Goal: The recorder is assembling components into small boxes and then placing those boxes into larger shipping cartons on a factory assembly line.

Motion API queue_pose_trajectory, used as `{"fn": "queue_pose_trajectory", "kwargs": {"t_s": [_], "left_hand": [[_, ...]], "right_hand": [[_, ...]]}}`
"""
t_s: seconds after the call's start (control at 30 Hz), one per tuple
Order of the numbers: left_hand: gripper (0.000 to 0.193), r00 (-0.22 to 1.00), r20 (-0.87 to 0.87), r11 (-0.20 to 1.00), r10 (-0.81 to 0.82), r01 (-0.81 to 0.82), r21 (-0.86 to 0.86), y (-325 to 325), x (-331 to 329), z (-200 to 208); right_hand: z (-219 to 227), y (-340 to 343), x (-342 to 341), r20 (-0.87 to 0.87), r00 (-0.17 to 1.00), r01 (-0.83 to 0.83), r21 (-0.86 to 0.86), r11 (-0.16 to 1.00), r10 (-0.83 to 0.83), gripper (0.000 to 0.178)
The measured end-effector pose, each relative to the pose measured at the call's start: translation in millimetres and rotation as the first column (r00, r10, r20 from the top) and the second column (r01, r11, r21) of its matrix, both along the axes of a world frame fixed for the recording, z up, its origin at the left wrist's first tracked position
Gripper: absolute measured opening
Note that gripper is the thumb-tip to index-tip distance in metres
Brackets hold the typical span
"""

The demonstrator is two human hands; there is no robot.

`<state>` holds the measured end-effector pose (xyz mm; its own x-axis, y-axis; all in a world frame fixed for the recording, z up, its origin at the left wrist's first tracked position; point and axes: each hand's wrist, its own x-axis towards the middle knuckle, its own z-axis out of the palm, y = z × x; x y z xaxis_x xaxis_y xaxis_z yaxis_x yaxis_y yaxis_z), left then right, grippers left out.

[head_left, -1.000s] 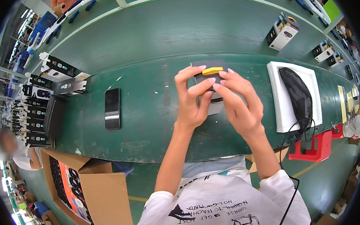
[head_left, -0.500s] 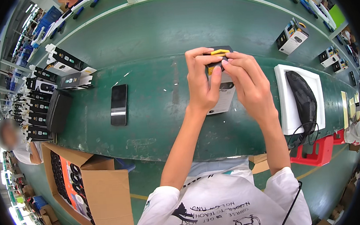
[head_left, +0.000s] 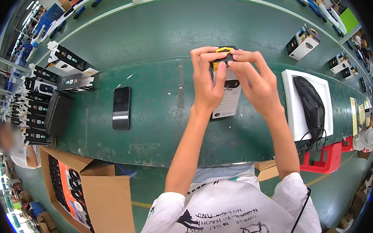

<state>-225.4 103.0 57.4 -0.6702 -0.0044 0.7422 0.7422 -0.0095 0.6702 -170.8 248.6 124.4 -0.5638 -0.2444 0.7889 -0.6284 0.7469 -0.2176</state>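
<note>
A small upright carton (head_left: pixel 227 99), white on the side nearest me with black and yellow at its top, stands on the green workbench (head_left: pixel 151 106). My left hand (head_left: pixel 207 79) grips its upper left side, fingers over the top and thumb on the near face. From the right, my right hand (head_left: pixel 254 76) has its fingertips pressed on the carton's top edge near the yellow part; its palm is off the carton. Both hands have bent fingers around the lid area, which hides part of the top.
A dark phone (head_left: pixel 121 108) lies to the left. Several open cartons (head_left: pixel 34 111) stand by a black box (head_left: pixel 59 113) at far left. An opened cardboard box (head_left: pixel 108 206) sits below the bench. On the right are a white tray (head_left: pixel 295 110) with a black mesh pouch (head_left: pixel 310 106) and a closed carton (head_left: pixel 303 44).
My hands stay at the carton's top, with the fingers shifted slightly over it. The whole view has drifted a little, moving the bench items slightly left.
</note>
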Motion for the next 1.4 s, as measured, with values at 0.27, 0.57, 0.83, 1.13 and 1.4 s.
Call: {"fn": "queue_pose_trajectory", "kwargs": {"t_s": [0.27, 0.57, 0.83, 1.13, 1.4], "left_hand": [[0.020, 1.000, -0.015, 1.000, 0.010, -0.010, 0.004, 0.4, -1.5, 0.5], [0.018, 0.999, -0.028, 0.999, 0.038, -0.038, -0.007, 9.7, -1.3, -1.2], [0.020, 1.000, 0.002, 1.000, 0.025, -0.025, 0.000, -0.7, -3.4, -5.9], [0.025, 0.993, -0.105, 0.993, -0.055, 0.044, -0.108, -7.2, 9.4, -5.7], [0.027, 0.983, -0.171, 0.988, -0.074, 0.050, -0.144, -9.5, 53.2, -10.6]], "right_hand": [[2.2, -7.8, 0.4, 0.013, 0.999, 0.041, -0.115, 0.993, -0.040, 0.019], [-8.8, -3.0, -2.3, -0.154, 0.982, 0.109, -0.001, 0.994, -0.107, 0.019], [28.2, -10.9, 8.9, 0.287, 0.956, 0.105, -0.153, 0.983, -0.057, 0.014], [47.6, 18.6, 22.4, 0.336, 0.940, 0.013, -0.196, 0.980, 0.055, 0.033], [-1.8, 54.1, 49.9, 0.263, 0.921, -0.178, -0.368, 0.913, 0.286, 0.089]]}}
